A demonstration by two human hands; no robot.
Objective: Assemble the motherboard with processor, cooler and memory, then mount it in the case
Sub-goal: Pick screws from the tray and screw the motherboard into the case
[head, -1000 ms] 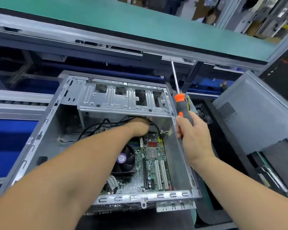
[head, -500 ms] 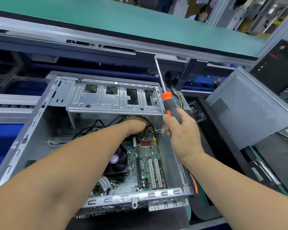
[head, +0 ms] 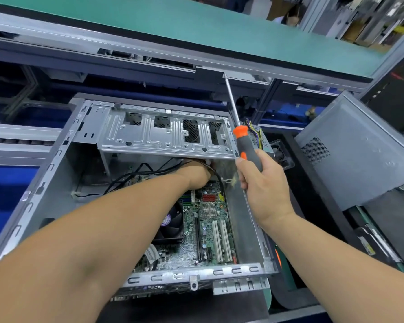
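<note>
In the open case: the left hand (head: pixel 195 176) is reaching deep in, tucked under the drive cage (head: pixel 163 134) at the far end.
Left hand grip: can't tell; the fingers are hidden beneath the cage's front edge, in among the black cables (head: pixel 135 173).
Case: the case (head: pixel 40 183) lies on its side, bare grey metal, open face up, left wall running down toward the viewer.
Motherboard: the motherboard (head: pixel 196 231) sits flat on the case floor, green, with a silver heatsink, a red block and white expansion slots toward the right wall.
Cooler: the black cooler fan (head: pixel 170 224) with a purple hub label is on the board, half covered by the left forearm.
In the way: the forearm crosses the board diagonally and the drive cage roofs over the far corner.
Right hand: the right hand (head: pixel 264 185) is over the case's right wall, fingers wrapped round the screwdriver (head: pixel 245 145) handle.
Screwdriver: grey and orange handle, shaft pointing up and away, tip clear of everything.
Further right: a grey side panel (head: pixel 359 148) leans tilted beside the case, on the dark bench.
</note>
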